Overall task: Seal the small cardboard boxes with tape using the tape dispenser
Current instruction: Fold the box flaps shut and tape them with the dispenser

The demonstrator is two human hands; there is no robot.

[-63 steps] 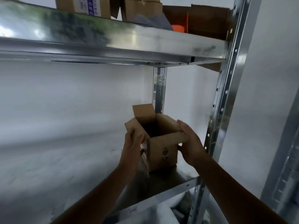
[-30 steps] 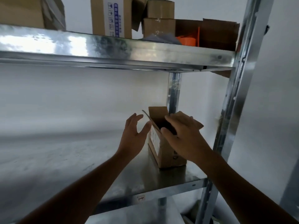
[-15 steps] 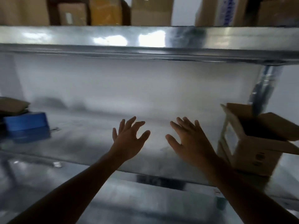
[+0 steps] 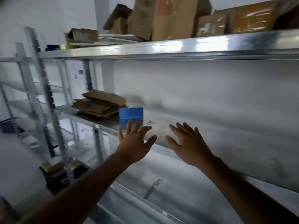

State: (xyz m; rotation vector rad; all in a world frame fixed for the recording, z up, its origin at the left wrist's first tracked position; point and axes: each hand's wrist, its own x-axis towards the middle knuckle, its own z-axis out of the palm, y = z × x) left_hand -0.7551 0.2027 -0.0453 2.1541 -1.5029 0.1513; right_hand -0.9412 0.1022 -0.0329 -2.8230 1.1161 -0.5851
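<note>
Centrally, a blue tape roll [image 4: 131, 113] stands on the middle shelf [image 4: 105, 121], with flattened cardboard boxes [image 4: 100, 103] just left of it. The left hand [image 4: 135, 140] hovers before the roll, fingers spread and empty. The right hand [image 4: 187, 141], alongside, is likewise spread. Cartons [image 4: 169, 18] crowd the upper shelf [image 4: 161, 49].

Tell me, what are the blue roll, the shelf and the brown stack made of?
The blue roll looks like tape, matte and wound in a ring, though it is too blurred to be sure. The shelf is metal: silvery, shiny, mirroring light. The brown stack is dull, flat-folded cardboard.
</note>
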